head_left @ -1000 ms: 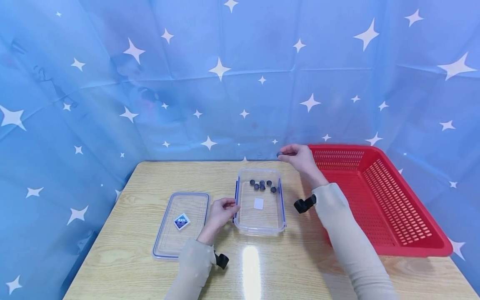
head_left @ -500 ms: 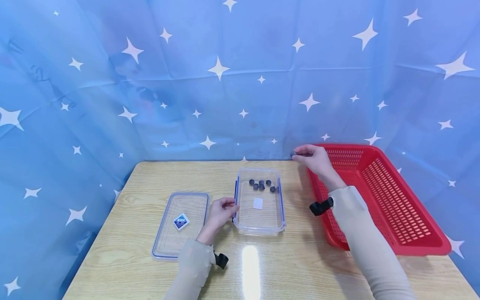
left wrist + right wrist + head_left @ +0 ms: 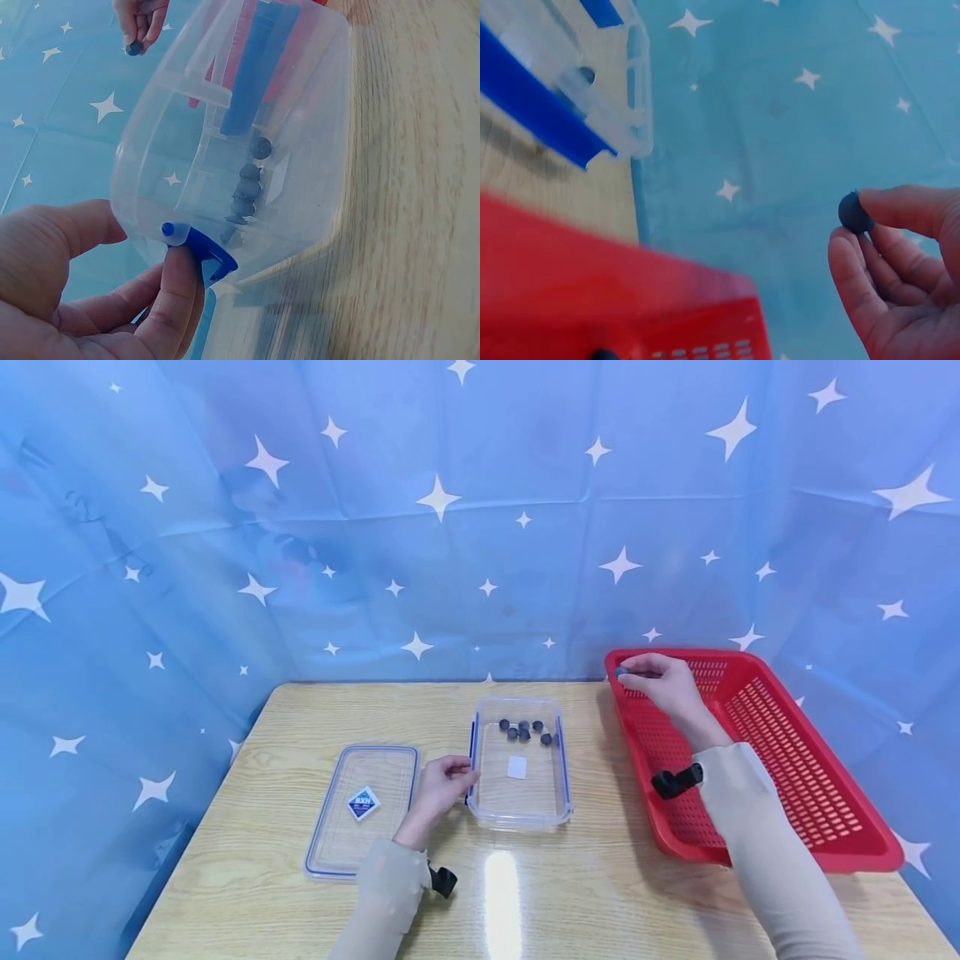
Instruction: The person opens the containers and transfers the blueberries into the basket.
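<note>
My right hand (image 3: 666,687) pinches a single blueberry (image 3: 855,213) between thumb and fingertips, held over the far left corner of the red basket (image 3: 817,710). With its thumb and fingers, my left hand (image 3: 438,789) holds the left side of a clear plastic food container (image 3: 517,817), right at a blue side latch (image 3: 210,253). Several blueberries (image 3: 523,734) lie on the container's floor toward its far end. A white square (image 3: 517,767) is at the middle of that floor.
The container's clear lid (image 3: 330,835), with a blue seal and a diamond label, lies flat on the table (image 3: 247,877) at the left. A dark round thing (image 3: 604,354) shows inside the basket in the right wrist view. Behind hangs a blue star-patterned curtain (image 3: 360,543).
My right hand has moved right with the blueberry, from behind the container to over the red basket's far left corner. My left hand stays on the container.
</note>
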Available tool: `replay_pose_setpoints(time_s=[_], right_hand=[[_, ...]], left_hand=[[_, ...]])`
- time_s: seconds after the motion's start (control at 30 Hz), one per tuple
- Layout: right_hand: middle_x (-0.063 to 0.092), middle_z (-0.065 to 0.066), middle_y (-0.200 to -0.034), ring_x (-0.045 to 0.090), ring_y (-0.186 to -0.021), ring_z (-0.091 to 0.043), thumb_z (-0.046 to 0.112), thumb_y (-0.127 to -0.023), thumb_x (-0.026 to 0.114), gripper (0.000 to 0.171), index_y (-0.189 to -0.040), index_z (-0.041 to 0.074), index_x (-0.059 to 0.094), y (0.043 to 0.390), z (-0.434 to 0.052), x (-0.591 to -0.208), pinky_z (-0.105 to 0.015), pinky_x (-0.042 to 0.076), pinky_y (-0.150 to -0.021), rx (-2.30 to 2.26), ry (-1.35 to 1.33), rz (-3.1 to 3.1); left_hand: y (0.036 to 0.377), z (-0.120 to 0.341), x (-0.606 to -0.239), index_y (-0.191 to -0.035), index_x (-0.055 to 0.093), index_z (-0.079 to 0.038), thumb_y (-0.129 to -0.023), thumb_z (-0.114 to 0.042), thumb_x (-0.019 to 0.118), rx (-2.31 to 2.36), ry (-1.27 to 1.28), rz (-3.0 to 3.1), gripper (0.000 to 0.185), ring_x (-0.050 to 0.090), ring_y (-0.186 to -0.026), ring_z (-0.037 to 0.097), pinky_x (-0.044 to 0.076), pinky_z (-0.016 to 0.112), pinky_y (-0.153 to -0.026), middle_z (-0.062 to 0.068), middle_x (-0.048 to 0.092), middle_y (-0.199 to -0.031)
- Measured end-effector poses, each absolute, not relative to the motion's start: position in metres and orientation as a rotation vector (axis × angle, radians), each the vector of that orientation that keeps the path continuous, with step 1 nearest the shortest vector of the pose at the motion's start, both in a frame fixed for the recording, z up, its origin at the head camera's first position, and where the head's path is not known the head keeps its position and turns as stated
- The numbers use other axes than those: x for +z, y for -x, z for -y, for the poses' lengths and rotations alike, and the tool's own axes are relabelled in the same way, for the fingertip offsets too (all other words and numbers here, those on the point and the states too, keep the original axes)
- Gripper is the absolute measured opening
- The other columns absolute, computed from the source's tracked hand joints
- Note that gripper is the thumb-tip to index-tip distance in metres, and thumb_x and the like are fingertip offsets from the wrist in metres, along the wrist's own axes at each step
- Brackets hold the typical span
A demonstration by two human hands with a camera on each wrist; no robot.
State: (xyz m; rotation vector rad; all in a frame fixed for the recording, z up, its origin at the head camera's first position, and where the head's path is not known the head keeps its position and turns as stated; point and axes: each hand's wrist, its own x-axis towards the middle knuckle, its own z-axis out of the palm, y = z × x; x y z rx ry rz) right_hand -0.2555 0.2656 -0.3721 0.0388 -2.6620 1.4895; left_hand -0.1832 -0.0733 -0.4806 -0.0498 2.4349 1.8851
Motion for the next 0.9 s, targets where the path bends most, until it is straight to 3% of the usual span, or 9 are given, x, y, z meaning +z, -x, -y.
replay_pose_setpoints(time_s=[0.3,0.53,0.9], right_hand=[[0.06,0.01,-0.096,0.054,-0.085,-0.003,0.025,-0.09,0.063,0.043,-0.121,-0.003,0.056,0.249,-0.292,-0.379,-0.013,0.048,-0.07,1.541,-0.05,2.635],[0.062,0.019,-0.086,0.06,-0.081,0.001,0.015,-0.09,0.063,0.037,-0.118,-0.008,0.055,0.249,-0.319,-0.39,-0.016,0.051,-0.073,1.783,-0.026,2.534],[0.061,0.02,-0.088,0.062,-0.089,-0.002,0.023,-0.091,0.063,0.044,-0.122,-0.006,0.051,0.246,-0.344,-0.409,-0.025,0.049,-0.086,1.81,0.151,2.72]], left_hand=[[0.182,0.074,-0.479,-0.108,0.06,0.013,-0.081,-0.002,0.067,1.899,0.042,-2.41,0.032,0.057,-0.074,0.012,0.05,0.02,-0.065,0.016,0.064,-0.091],[0.183,0.072,-0.479,-0.104,0.064,0.01,-0.08,-0.005,0.069,1.856,0.052,-2.477,0.029,0.057,-0.074,0.011,0.049,0.022,-0.066,0.014,0.066,-0.09],[0.182,0.072,-0.48,-0.106,0.063,0.011,-0.081,-0.005,0.068,1.847,0.056,-2.477,0.031,0.058,-0.076,0.014,0.049,0.022,-0.066,0.014,0.065,-0.091]])
